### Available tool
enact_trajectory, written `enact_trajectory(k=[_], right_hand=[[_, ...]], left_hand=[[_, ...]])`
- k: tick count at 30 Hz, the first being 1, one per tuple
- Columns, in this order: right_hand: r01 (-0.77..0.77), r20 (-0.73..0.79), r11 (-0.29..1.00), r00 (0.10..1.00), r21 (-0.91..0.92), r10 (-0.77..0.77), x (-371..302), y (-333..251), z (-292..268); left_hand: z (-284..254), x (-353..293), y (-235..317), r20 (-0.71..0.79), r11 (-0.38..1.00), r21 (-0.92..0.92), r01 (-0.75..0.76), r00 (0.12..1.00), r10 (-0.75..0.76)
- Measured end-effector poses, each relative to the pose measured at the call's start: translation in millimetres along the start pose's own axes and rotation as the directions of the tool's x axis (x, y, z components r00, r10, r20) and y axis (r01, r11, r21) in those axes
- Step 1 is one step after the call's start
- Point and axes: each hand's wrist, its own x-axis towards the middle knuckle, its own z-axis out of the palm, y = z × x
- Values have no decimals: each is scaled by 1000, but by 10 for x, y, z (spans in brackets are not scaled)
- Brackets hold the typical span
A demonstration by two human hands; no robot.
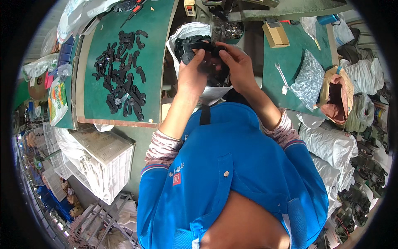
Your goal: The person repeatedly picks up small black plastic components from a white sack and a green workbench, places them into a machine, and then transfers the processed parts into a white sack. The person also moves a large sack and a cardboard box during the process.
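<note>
Over the open white sack (211,94) both my hands are closed on a black plastic part (188,54) with rounded ends. My left hand (192,76) has its thumb against the part's left end. My right hand (238,64) pinches a dark rounded end near its fingertips. Whether this is one part or two touching parts I cannot tell, since fingers and shadow hide the middle. More black pieces (217,78) lie in the sack below my hands. On the green table to the left, a loose spread of similar black curved parts (124,83) lies in a heap.
A screwdriver (132,15) lies at the far end of the left table (153,25). On the right table are a cardboard box (275,34), a wrench (282,75), a bubble-wrap bag (309,79) and an open brown bag (336,95). A white crate (118,159) stands lower left.
</note>
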Motion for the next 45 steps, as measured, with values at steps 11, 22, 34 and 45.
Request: enact_trajectory(k=[11, 22, 34, 45], right_hand=[[130, 91, 918, 990, -374, -103, 434, -519, -164], [86, 209, 861, 978, -502, 24, 179, -250, -255], [158, 260, 736, 965, -658, 26, -172, -153, -524], [-61, 89, 936, 991, -347, 97, -327, -4, -394]], left_hand=[[-86, -99, 55, -13, 986, 120, 117, 993, -116], [-368, -98, -40, 3, 805, 593, 25, 999, -33], [-513, 21, -51, -127, 861, 494, 120, 990, -65], [-70, -110, -99, 3, 800, 599, -21, 1000, 24]])
